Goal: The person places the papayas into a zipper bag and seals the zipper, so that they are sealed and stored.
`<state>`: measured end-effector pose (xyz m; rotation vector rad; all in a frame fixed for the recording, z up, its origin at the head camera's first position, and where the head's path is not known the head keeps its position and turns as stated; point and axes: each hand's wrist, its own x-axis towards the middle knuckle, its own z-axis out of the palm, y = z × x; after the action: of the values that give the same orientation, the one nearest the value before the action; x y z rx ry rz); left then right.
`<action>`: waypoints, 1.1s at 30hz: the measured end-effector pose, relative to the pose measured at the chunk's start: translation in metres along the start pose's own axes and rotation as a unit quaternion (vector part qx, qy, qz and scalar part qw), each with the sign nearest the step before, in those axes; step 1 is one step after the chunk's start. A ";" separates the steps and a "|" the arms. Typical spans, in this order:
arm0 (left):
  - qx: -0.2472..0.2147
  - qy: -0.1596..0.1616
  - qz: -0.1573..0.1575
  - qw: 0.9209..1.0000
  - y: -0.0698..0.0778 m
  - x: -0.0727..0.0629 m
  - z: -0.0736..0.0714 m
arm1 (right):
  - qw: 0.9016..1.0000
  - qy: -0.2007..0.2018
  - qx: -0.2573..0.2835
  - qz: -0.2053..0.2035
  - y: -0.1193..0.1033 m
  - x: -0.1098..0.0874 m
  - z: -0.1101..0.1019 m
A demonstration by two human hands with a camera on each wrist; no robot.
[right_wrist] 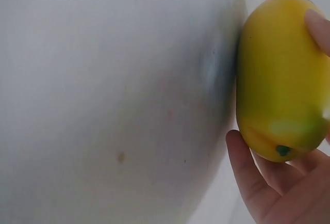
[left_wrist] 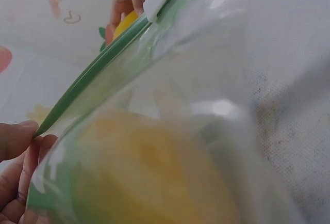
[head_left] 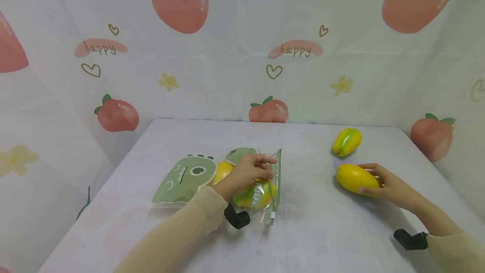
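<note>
bag (head_left: 184, 182) on desk (head_left: 314, 235), left-ish (bagged fruit (head_left: 242, 199) inside, btw) | near fruit (head_left: 355, 178) well to its right | far fruit (head_left: 347, 142) just behind that

- The bag (head_left: 183, 184) is made of clear, glossy plastic.
- The fruit (right_wrist: 283, 69) is covered in smooth, softly shiny skin.
- A matt, finely rough texture is seen on the table (head_left: 314, 231).
- Creased, matt cloth is seen in the backdrop (head_left: 231, 62).

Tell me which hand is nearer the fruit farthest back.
Right. The right hand grips a yellow fruit just in front of the back fruit; the left hand is farther away, well to its left, pinching the bag.
</note>
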<state>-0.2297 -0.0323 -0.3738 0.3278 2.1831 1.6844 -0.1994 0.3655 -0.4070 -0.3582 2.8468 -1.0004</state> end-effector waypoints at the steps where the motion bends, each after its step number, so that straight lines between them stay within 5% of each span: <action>1: 0.000 0.000 0.000 1.000 0.000 0.000 0.000 | 1.000 0.001 -0.001 0.000 -0.001 0.000 0.001; 33: -0.001 -0.003 0.008 1.000 0.000 -0.001 -0.001 | 0.997 0.032 0.021 -0.068 -0.069 0.006 0.027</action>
<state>-0.2297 -0.0334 -0.3734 0.3490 2.1794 1.6924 -0.1881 0.2953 -0.3843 -0.5331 2.8854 -1.1140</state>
